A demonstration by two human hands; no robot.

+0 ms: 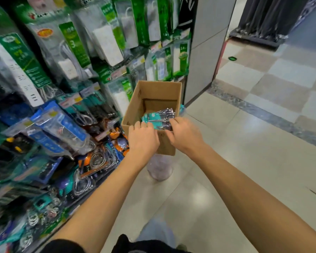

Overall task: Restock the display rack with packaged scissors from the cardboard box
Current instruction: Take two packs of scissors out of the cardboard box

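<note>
Already both hands were at the box [151, 94], which stood on a stool [160, 169] just beside the rack [66, 114]. The packs [160, 118] of scissors lay stacked at the near rim, long axes running left to right — teal cards toward the left hand [143, 136], steel handles toward the right hand [183, 133]. Left fingers curled over the rim onto the cards; right fingers pinched the handle end. Both hands were equally near, and the rack lay to the left — so the lift would likely swing that way.

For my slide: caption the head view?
Both hands grip teal scissor packs over the cardboard box beside the rack.
</note>
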